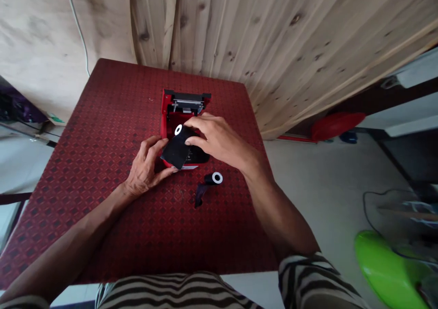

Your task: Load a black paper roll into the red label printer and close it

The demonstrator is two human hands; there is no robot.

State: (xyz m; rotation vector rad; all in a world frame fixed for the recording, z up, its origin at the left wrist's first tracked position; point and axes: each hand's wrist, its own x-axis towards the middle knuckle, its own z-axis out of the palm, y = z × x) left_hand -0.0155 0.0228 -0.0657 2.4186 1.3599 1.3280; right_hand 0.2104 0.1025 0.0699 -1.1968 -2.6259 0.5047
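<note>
A small red label printer (164, 117) with a black top front stands on the table, its lid (188, 101) raised at the back. My right hand (219, 138) pinches a black ribbon roll (185, 133) with a white core over the printer's inside. A loose black flap of the ribbon hangs over the front left of the printer. My left hand (145, 163) grips the printer's front left corner, fingers along its side and thumb at the front edge. In front of the printer lies a second ribbon roll (209, 179), also white-cored, with a dark tail trailing from it.
A red patterned cloth covers the table (112, 131), which stands against a wooden plank wall (239, 31). On the floor at the right are a bright green plastic thing (386, 263) and a thin dark cable (367, 213). A red round object (337, 124) lies farther back.
</note>
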